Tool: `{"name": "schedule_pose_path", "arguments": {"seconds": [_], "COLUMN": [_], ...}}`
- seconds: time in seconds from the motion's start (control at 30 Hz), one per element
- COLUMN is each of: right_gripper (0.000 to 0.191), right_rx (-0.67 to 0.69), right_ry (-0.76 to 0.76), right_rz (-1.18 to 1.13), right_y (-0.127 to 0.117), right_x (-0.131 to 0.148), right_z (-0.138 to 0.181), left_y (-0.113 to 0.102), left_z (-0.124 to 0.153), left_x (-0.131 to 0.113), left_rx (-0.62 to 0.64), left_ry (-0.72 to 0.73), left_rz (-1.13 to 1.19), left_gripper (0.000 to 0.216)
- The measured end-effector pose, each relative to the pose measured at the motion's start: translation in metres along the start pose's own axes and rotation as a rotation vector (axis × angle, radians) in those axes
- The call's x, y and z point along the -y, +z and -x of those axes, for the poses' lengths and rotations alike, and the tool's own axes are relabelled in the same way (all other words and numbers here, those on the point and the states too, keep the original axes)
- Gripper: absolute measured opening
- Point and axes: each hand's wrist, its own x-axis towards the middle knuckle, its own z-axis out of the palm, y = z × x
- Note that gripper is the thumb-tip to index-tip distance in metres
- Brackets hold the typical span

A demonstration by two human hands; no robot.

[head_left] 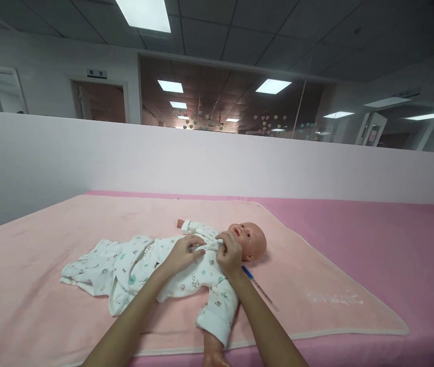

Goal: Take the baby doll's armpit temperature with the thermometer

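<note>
A baby doll [254,239] lies on its back, its bald head to the right. It wears a white printed baby outfit [192,278] whose leg end lies spread out to the left. My left hand [184,253] rests over the doll's chest, its fingers and thumb closed on the front edge of the outfit. Near the neck, my right hand [230,253] pinches the same front edge just below the doll's chin. A narrow white strip of the front stretches between both hands. My fingers partly hide how the cloth is gripped.
Beside the doll's shoulder lies a pen with a blue cap [260,286]. Under everything is a peach blanket [339,300] with a pale edge, spread on a pink cover [404,244]. A white partition [217,160] stands behind, with windows and doorways beyond.
</note>
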Motion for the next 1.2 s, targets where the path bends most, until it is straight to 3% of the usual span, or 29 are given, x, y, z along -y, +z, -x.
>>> {"name": "schedule_pose_path", "arguments": {"seconds": [0.17, 0.6, 0.83, 1.2], "right_gripper": [0.034, 0.033, 0.023, 0.020], "right_rx": [0.207, 0.060, 0.158, 0.185], "right_ry": [0.066, 0.043, 0.009, 0.024], "right_rz": [0.067, 0.098, 0.096, 0.101], "right_y": [-0.0008, 0.0019, -0.0017, 0.0001], "right_x": [0.0039, 0.0013, 0.0054, 0.0053], "right_z": [-0.0030, -0.0006, -0.0006, -0.0011], "left_y": [0.0016, 0.0012, 0.0007, 0.0016], "left_z": [0.0023, 0.0048, 0.0050, 0.0071], "left_x": [-0.0050, -0.0026, -0.0026, -0.0031], "left_rx": [0.022, 0.021, 0.019, -0.047], "left_ry": [-0.028, 0.007, 0.010, -0.006], "left_rz": [0.015, 0.003, -0.010, 0.055], "left_gripper": [0.025, 0.022, 0.020, 0.015]}}
